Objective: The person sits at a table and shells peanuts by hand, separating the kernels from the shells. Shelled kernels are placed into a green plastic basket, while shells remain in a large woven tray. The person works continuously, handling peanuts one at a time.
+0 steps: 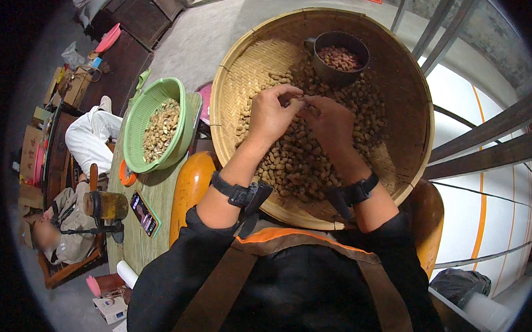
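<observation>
My left hand (pixel 273 115) and my right hand (pixel 331 120) meet fingertip to fingertip above a round woven bamboo tray (pixel 235 62). Pinched between them is a small peanut (pixel 294 101), mostly covered by the fingers. Unshelled peanuts (pixel 292 167) are heaped in the tray beneath both hands. Toward the tray's far side, a dark mug (pixel 337 73) with a handle holds reddish shelled peanut kernels (pixel 339 58). Left of the tray, a green plastic basket (pixel 132 124) contains cracked, empty-looking peanut shells (pixel 160 130). Each of my wrists wears a black strap with a device.
On the table (pixel 158 192) at left are a phone (pixel 145 214) with its screen lit, an orange tape roll (pixel 126 173) and a jar of amber liquid (pixel 108 205). A person (pixel 74 215) sits beyond it. Metal bars (pixel 485 131) stand close on the right.
</observation>
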The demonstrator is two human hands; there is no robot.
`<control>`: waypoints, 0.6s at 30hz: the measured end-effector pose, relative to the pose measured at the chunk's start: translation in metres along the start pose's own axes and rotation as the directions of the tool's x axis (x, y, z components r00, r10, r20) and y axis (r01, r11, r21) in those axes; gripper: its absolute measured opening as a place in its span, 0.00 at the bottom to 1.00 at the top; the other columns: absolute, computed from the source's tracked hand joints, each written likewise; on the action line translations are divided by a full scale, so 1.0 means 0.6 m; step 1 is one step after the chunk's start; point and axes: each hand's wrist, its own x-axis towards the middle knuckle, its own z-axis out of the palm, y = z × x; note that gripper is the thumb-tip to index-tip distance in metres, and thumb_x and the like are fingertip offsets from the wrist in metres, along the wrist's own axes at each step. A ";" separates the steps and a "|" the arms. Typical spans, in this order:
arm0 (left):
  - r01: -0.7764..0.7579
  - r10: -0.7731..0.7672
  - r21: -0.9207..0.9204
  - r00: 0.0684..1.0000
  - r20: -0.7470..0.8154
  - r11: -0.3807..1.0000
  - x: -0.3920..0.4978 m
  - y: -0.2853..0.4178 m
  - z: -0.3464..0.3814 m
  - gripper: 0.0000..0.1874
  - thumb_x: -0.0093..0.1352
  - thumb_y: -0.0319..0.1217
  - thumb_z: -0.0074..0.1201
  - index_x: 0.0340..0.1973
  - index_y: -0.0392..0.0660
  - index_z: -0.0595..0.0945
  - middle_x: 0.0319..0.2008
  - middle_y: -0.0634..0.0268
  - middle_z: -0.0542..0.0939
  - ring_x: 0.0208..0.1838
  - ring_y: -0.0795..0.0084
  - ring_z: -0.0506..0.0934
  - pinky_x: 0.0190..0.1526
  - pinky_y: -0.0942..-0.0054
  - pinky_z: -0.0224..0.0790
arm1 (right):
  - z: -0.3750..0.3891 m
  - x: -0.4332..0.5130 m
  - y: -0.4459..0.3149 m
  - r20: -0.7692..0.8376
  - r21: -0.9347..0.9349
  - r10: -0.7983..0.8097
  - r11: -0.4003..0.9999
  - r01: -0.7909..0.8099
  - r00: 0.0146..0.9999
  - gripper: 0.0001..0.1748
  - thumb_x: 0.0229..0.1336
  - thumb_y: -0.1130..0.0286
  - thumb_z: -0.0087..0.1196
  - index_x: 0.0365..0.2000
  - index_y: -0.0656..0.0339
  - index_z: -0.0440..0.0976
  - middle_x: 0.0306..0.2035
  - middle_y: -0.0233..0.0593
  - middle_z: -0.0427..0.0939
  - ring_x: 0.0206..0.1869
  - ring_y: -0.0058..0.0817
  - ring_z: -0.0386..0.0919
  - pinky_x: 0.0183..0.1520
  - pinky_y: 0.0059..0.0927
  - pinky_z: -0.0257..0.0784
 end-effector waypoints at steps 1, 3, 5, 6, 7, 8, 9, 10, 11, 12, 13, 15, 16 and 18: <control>-0.018 0.018 0.007 1.000 0.005 1.000 0.000 -0.003 -0.001 0.11 0.59 0.28 0.63 0.37 0.40 0.84 0.29 0.59 0.84 0.32 0.75 0.81 0.36 0.75 0.74 | -0.002 0.000 -0.002 0.018 -0.001 0.002 1.000 -0.002 1.000 0.17 0.50 0.57 0.63 0.39 0.53 0.80 0.33 0.42 0.81 0.34 0.39 0.80 0.35 0.35 0.75; 0.013 -0.007 -0.107 0.998 0.063 0.994 0.005 -0.012 -0.003 0.10 0.60 0.26 0.62 0.37 0.39 0.84 0.29 0.59 0.84 0.32 0.75 0.81 0.36 0.76 0.74 | -0.004 0.001 -0.006 0.055 -0.001 0.004 1.000 -0.004 0.998 0.17 0.50 0.57 0.62 0.39 0.53 0.80 0.33 0.41 0.81 0.35 0.38 0.81 0.36 0.35 0.74; 0.176 -0.120 -0.302 0.974 0.193 0.937 0.017 -0.025 -0.013 0.09 0.61 0.25 0.60 0.37 0.38 0.84 0.30 0.60 0.84 0.33 0.74 0.82 0.36 0.76 0.75 | -0.008 0.002 -0.006 0.089 0.016 -0.002 1.000 0.000 0.996 0.16 0.50 0.58 0.63 0.39 0.53 0.80 0.32 0.43 0.81 0.32 0.38 0.81 0.34 0.34 0.74; 0.179 -0.095 -0.398 0.971 0.221 0.900 0.017 -0.031 -0.015 0.08 0.62 0.24 0.60 0.37 0.37 0.83 0.30 0.61 0.84 0.32 0.74 0.81 0.36 0.76 0.75 | -0.009 0.003 -0.005 0.105 0.024 -0.004 1.000 0.001 0.994 0.16 0.51 0.58 0.63 0.39 0.54 0.80 0.32 0.43 0.81 0.31 0.37 0.81 0.33 0.33 0.74; 0.231 -0.119 -0.457 0.958 0.260 0.859 0.017 -0.036 -0.018 0.08 0.63 0.24 0.59 0.37 0.37 0.83 0.30 0.62 0.84 0.32 0.74 0.81 0.35 0.77 0.75 | -0.009 0.003 -0.003 0.121 0.101 0.025 0.994 -0.037 0.992 0.16 0.51 0.60 0.63 0.39 0.56 0.80 0.29 0.40 0.81 0.29 0.32 0.79 0.31 0.31 0.73; 0.297 -0.151 -0.509 0.939 0.308 0.808 0.018 -0.040 -0.021 0.07 0.63 0.24 0.59 0.37 0.37 0.83 0.30 0.62 0.83 0.32 0.74 0.81 0.35 0.77 0.75 | -0.009 0.004 -0.002 0.140 0.178 0.051 0.981 -0.075 0.989 0.16 0.51 0.62 0.64 0.40 0.58 0.80 0.27 0.36 0.80 0.26 0.26 0.76 0.30 0.29 0.71; 0.320 -0.172 -0.524 0.935 0.311 0.789 0.019 -0.043 -0.025 0.07 0.64 0.23 0.57 0.37 0.37 0.83 0.30 0.63 0.83 0.32 0.74 0.80 0.36 0.77 0.75 | -0.008 0.005 -0.001 0.164 0.250 0.077 0.961 -0.117 0.983 0.16 0.51 0.64 0.64 0.40 0.60 0.79 0.25 0.33 0.79 0.24 0.20 0.74 0.28 0.27 0.69; 0.358 -0.204 -0.537 0.923 0.326 0.764 0.020 -0.045 -0.028 0.06 0.66 0.23 0.55 0.38 0.37 0.82 0.31 0.64 0.82 0.32 0.75 0.80 0.36 0.78 0.75 | -0.008 0.006 0.000 0.204 0.330 0.130 0.924 -0.193 0.970 0.16 0.53 0.64 0.63 0.41 0.61 0.79 0.25 0.32 0.79 0.25 0.18 0.73 0.29 0.26 0.69; 0.392 -0.229 -0.557 0.912 0.341 0.732 0.021 -0.047 -0.031 0.06 0.67 0.23 0.54 0.38 0.37 0.82 0.32 0.65 0.82 0.32 0.75 0.79 0.36 0.78 0.75 | -0.006 0.007 0.001 0.250 0.400 0.180 0.876 -0.271 0.951 0.16 0.54 0.65 0.63 0.42 0.63 0.78 0.26 0.30 0.79 0.25 0.17 0.73 0.29 0.25 0.69; 0.401 -0.243 -0.568 0.911 0.335 0.719 0.021 -0.049 -0.032 0.07 0.68 0.24 0.51 0.40 0.37 0.81 0.33 0.65 0.81 0.34 0.75 0.79 0.38 0.78 0.75 | -0.005 0.008 0.001 0.307 0.449 0.238 0.818 -0.361 0.921 0.17 0.55 0.65 0.62 0.43 0.64 0.78 0.26 0.29 0.79 0.26 0.15 0.72 0.29 0.25 0.68; 0.404 -0.251 -0.587 0.911 0.328 0.701 0.021 -0.051 -0.034 0.08 0.70 0.25 0.49 0.41 0.37 0.80 0.33 0.66 0.81 0.35 0.76 0.79 0.40 0.78 0.74 | -0.004 0.009 0.001 0.298 0.476 0.226 0.807 -0.349 0.928 0.17 0.57 0.66 0.61 0.43 0.65 0.78 0.27 0.30 0.79 0.27 0.15 0.72 0.30 0.24 0.69; 0.425 -0.254 -0.628 0.903 0.348 0.652 0.022 -0.054 -0.038 0.10 0.72 0.28 0.46 0.43 0.38 0.79 0.35 0.67 0.80 0.37 0.77 0.77 0.42 0.77 0.73 | -0.002 0.011 0.001 0.284 0.500 0.227 0.794 -0.346 0.931 0.16 0.59 0.67 0.58 0.44 0.67 0.77 0.29 0.30 0.80 0.29 0.15 0.73 0.32 0.24 0.69; 0.446 -0.250 -0.645 0.892 0.376 0.620 0.021 -0.056 -0.040 0.11 0.73 0.29 0.45 0.44 0.38 0.79 0.35 0.68 0.79 0.37 0.78 0.76 0.42 0.77 0.72 | -0.001 0.012 0.001 0.241 0.474 0.206 0.828 -0.300 0.948 0.16 0.59 0.67 0.58 0.45 0.66 0.77 0.30 0.31 0.80 0.31 0.15 0.73 0.33 0.23 0.69; 0.470 -0.259 -0.608 0.877 0.405 0.641 0.017 -0.055 -0.034 0.16 0.74 0.35 0.42 0.50 0.39 0.78 0.41 0.67 0.79 0.43 0.80 0.74 0.47 0.76 0.68 | 0.001 0.011 0.002 0.145 0.416 0.139 0.890 -0.188 0.980 0.15 0.60 0.68 0.56 0.45 0.66 0.77 0.31 0.32 0.81 0.33 0.16 0.74 0.36 0.23 0.70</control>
